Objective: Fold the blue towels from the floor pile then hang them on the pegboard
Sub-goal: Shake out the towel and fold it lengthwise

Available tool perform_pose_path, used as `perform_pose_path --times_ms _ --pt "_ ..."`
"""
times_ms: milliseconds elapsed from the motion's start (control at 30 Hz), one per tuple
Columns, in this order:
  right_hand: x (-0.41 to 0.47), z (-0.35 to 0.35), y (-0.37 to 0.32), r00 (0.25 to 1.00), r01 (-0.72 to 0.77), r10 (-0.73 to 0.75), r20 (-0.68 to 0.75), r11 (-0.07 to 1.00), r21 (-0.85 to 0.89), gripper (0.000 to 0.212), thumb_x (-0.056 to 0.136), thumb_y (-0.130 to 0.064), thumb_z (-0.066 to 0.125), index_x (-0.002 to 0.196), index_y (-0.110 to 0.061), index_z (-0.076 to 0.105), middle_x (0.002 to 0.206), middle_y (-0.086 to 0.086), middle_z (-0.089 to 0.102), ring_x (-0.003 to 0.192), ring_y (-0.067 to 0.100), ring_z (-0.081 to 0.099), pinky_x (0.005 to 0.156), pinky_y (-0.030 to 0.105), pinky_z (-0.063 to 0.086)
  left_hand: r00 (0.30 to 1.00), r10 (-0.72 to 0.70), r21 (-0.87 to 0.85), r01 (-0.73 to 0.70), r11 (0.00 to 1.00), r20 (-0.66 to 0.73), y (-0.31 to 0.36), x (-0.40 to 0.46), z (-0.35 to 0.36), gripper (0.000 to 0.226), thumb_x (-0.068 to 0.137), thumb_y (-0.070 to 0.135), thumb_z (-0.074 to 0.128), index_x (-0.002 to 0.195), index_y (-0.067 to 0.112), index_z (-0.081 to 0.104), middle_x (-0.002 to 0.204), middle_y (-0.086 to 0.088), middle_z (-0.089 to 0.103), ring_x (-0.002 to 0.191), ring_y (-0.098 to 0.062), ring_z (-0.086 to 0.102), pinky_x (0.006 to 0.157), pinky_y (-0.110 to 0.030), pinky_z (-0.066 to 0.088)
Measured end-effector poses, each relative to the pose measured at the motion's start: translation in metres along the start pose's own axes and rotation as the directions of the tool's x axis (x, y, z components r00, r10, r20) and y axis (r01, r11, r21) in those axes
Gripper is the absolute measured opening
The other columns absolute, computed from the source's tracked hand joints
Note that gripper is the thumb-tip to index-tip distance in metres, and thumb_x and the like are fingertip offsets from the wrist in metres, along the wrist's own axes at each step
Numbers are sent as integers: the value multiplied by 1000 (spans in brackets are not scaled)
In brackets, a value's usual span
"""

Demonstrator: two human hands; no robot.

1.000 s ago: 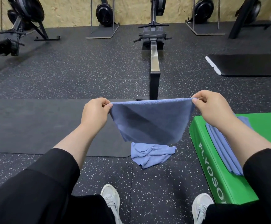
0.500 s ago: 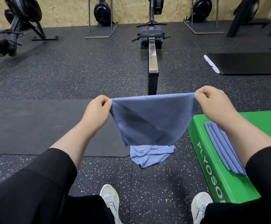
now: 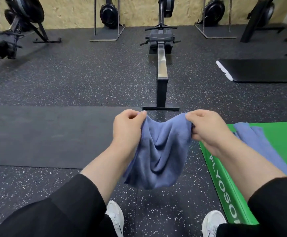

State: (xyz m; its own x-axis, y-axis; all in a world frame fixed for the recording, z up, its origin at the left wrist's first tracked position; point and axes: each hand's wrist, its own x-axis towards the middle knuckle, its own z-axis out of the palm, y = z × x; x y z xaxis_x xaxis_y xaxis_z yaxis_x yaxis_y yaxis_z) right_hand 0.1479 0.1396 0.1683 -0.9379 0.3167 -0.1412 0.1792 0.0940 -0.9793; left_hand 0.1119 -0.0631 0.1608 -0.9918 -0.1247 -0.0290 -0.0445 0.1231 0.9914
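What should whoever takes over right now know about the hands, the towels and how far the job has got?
Left hand: pinching the top left corner of the blue towel.
Right hand: gripping its top right corner.
The towel hangs slack between the hands, above the floor, mid-fold.
Folded towels lie on the green plyo box at the right.
Done: some towels folded and stacked.
Left: finish this fold, add it to the stack, then hang the towels on the pegboard, which is out of view. Any floor pile is hidden behind the held towel.
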Motion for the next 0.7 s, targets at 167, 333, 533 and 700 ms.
perform_pose_path --times_ms 167,333,533,700 --pt "-8 24 12 995 -96 92 35 985 143 15 96 -10 57 91 -6 71 92 22 72 82 28 67 74 40 57 988 125 125 -136 983 91 -2 -19 32 18 89 28 73 73 21 70 67 10 70 61 -3 58 65 -28 52" --pt "0 35 11 996 -76 64 58 967 241 17 100 -8 55 100 -3 71 90 14 77 74 19 71 60 26 55 963 232 201 -256 945 137 -11 -17 49 11 88 26 75 78 20 72 79 5 69 78 -10 65 77 -32 53" --pt "18 42 20 997 -68 58 52 975 209 20 101 -10 54 101 -3 72 96 17 77 84 21 72 69 29 57 968 232 191 -246 950 91 -17 0 56 14 89 25 75 76 20 71 81 6 66 80 -9 63 77 -29 51" --pt "28 44 20 987 -101 58 151 949 297 26 103 -8 47 94 -1 70 77 8 71 69 11 64 66 25 55 961 249 244 -272 931 124 -22 11 62 9 91 24 72 84 20 76 85 8 65 86 -7 61 79 -21 47"
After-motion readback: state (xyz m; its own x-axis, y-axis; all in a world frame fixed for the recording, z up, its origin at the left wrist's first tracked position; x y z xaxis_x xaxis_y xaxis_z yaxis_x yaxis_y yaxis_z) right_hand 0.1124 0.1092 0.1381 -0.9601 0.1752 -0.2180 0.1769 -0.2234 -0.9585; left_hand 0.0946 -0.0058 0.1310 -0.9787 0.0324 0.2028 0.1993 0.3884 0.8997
